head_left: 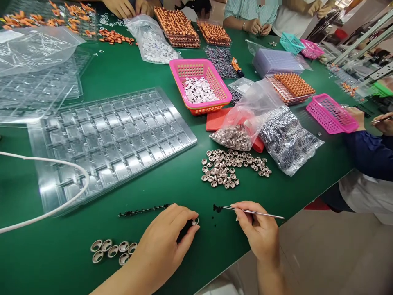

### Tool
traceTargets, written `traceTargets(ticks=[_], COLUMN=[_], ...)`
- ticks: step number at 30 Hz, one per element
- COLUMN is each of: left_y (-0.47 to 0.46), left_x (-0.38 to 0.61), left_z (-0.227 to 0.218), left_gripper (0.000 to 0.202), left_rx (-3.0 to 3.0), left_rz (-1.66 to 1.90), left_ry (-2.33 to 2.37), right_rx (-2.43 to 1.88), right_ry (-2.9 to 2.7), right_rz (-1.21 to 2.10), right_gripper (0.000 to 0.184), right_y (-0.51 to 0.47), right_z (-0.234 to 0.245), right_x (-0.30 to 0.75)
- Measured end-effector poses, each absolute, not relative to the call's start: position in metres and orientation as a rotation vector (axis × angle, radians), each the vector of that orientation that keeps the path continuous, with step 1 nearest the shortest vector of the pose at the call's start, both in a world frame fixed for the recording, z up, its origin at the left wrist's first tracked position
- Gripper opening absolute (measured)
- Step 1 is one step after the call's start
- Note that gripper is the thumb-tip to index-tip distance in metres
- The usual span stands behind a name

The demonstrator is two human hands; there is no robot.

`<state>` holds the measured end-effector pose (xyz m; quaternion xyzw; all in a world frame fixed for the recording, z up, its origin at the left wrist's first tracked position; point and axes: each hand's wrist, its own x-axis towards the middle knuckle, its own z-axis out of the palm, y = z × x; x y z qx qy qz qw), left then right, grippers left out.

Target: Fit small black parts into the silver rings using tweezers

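Several metal rings (113,251) lie beside the left hand (167,235), which pinches a single ring (195,221); the right hand (260,229) grips tweezers (260,213) at small black parts (217,209), seemingly picking one, which calls for steady tips; beyond sits a ring heap (220,169).

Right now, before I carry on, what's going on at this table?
The left hand pinches one silvery metal ring between thumb and finger. The right hand holds a slim tweezer-like tool, its tip at a small clump of black pieces. Similar rings lie by the left hand, with a larger pile beyond both hands.
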<state>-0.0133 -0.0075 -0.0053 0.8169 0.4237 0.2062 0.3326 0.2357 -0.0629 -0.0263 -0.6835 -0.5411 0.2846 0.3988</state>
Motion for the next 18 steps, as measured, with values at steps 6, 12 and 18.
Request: traceTargets(ticks=[6,12,18], left_y=[-0.0083,-0.0079,-0.0077], left_x=[-0.0141,-0.0135,-0.0137], left_z=[-0.0061,-0.0057,-0.0065], left_gripper=[0.012,0.012,0.012], left_rx=[2.128,2.116,2.111], left_rz=[0.547,0.549,0.544], left_ry=[1.112,1.104,1.111], right_rx=[-1.742,-1.741,-1.733], right_ry=[-1.373,-1.37,-1.351], right_rz=[0.687,0.684,0.676], right_gripper=[0.011,0.011,0.01], right_y=[-0.0643,-0.0665,-0.0672], right_z=[-0.0263,-0.0277,-0.0279], right_x=[0.2354,0.2354,0.2352])
